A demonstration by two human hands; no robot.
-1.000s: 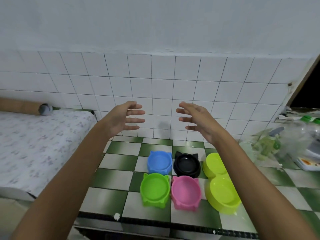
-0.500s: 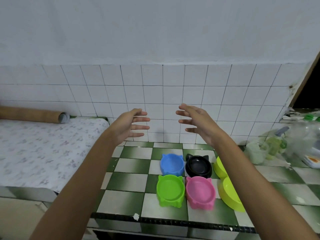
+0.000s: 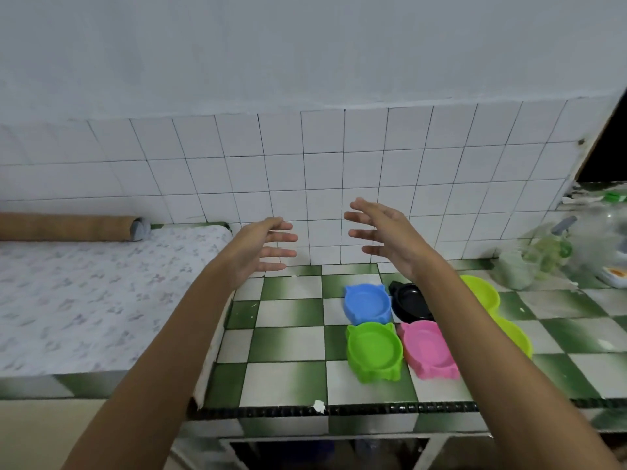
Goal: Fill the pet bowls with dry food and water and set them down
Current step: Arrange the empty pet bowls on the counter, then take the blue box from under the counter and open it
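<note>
1. The left hand (image 3: 258, 247) is raised above the table (image 3: 288, 344), palm turned inward, its fingers (image 3: 280, 237) spread and only slightly bent, holding nothing.
2. The right hand (image 3: 386, 237) is raised opposite it at 3 o'clock, palm facing the left one; its fingers (image 3: 361, 234) are likewise spread and loose, with nothing in them. The two hands are apart, with a gap of tiled wall (image 3: 322, 184) showing between them.
3. The pet bowls sit on the green-and-white checked table, at 5 o'clock from the hands, and no hand touches them.
4. The blue bowl (image 3: 367, 302) is the far-left one of a group of four; the black bowl (image 3: 410, 301) stands just beside it at 3 o'clock, partly hidden by the right forearm.
5. The green bowl (image 3: 374, 351) lies at 6 o'clock from the blue one, touching or nearly so; the pink bowl (image 3: 428, 349) is just beside it at 3 o'clock, its right edge covered by the forearm.
6. A yellow-green double bowl (image 3: 485, 296) lies at 3 o'clock of the group, the forearm crossing in front of it.
7. All the bowls that show their insides look empty.
8. At 9 o'clock from the table lies a patterned mattress (image 3: 84, 293), with a brown roll (image 3: 64, 226) along the wall.
9. At 2 o'clock, blurred bottles and plastic containers (image 3: 549, 249) stand against the wall; I cannot tell what is in them.
</note>
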